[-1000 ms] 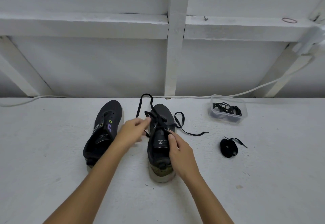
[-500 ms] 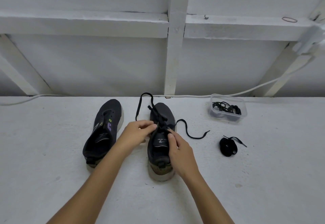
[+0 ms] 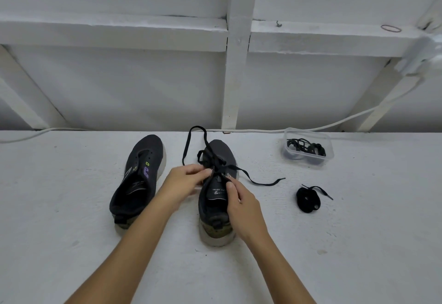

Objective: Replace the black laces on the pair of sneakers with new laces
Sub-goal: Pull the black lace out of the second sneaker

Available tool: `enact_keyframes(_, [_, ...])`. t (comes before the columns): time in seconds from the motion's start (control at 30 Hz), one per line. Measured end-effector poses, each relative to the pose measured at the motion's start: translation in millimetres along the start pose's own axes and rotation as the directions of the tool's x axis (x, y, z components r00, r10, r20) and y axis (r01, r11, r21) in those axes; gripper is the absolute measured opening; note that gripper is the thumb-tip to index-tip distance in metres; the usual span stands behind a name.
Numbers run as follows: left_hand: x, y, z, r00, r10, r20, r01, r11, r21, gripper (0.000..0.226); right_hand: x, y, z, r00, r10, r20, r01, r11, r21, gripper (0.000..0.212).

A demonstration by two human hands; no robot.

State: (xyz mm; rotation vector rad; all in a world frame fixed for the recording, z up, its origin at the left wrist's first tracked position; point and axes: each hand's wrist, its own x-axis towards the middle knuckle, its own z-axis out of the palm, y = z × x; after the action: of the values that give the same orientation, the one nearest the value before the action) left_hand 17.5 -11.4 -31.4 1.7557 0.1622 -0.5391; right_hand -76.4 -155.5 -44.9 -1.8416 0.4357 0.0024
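1. The black lace is partly threaded through the right sneaker, which stands toe away from the person near the middle of the white counter; one loose end loops up beyond the toe and the other trails across the counter to the right
2. The left hand has its fingers curled and pinches the lace at the eyelets on the sneaker's left side
3. The right hand grips the right edge of the sneaker's opening, its thumb lying by the tongue; whether it also holds the lace I cannot tell
4. The left sneaker stands just beside the left hand, with no lace in its eyelets and coloured eyelet tabs showing
5. A coiled black lace bundle lies on the counter to the right, well apart from the sneakers
6. A clear plastic tub with more black laces inside sits farther back on the right, near the wall
7. A white cable runs along the back edge of the counter
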Motion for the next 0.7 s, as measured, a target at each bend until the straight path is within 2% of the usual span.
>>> enact_keyframes(0.13, [6.0, 11.1, 2.9, 0.968, 0.095, -0.234, -0.112, 0.992, -0.063, 0.009, 0.4, 1.9, 0.4, 1.0, -0.003, 0.0, 0.003, 1.0, -0.004, 0.034])
enact_keyframes(0.2, [10.2, 19.2, -6.6, 0.957, 0.075, -0.28, -0.085, 0.996, -0.027, 0.012, 0.8, 2.7, 0.5, 1.0, 0.002, 0.005, -0.002, 1.0, -0.004, 0.034])
enact_keyframes(0.3, [6.1, 20.9, -16.0, 0.996, 0.016, -0.093, -0.005, 0.992, 0.123, 0.017, 1.6, 3.0, 0.5, 1.0, -0.002, 0.004, 0.002, 1.0, -0.007, 0.035])
enact_keyframes(0.37, [2.0, 17.2, -13.9, 1.0, 0.021, -0.004, -0.021, 0.989, 0.146, 0.019, 1.9, 3.5, 1.2, 1.0, -0.003, 0.002, 0.003, 1.0, -0.004, 0.035])
enact_keyframes(0.47, [0.9, 7.8, -1.7, 0.997, 0.075, 0.0, -0.075, 0.99, 0.12, 0.012, 0.6, 1.9, 1.1, 1.0, 0.001, 0.002, -0.001, 1.0, 0.007, 0.033])
enact_keyframes(0.53, [5.2, 5.7, 4.1, 0.982, 0.156, -0.108, -0.137, 0.976, 0.169, 0.01, -1.0, -0.7, 0.1, 1.0, 0.001, -0.003, -0.001, 1.0, 0.011, 0.032])
enact_keyframes(0.57, [8.0, 6.3, 5.1, 0.959, 0.193, -0.207, -0.163, 0.974, 0.157, 0.009, -1.7, -1.6, -0.5, 1.0, 0.001, -0.004, -0.001, 1.0, 0.009, 0.03])
enact_keyframes(0.63, [15.1, 12.4, 0.5, 0.866, 0.142, -0.479, -0.203, 0.976, -0.078, 0.009, -2.3, -2.2, -0.8, 1.0, -0.002, 0.0, 0.002, 1.0, -0.002, 0.028])
enact_keyframes(0.7, [19.9, 16.5, -9.9, 0.787, -0.005, -0.617, -0.258, 0.906, -0.336, 0.013, -2.7, -1.4, -0.7, 1.0, 0.001, 0.002, -0.001, 1.0, -0.004, 0.03])
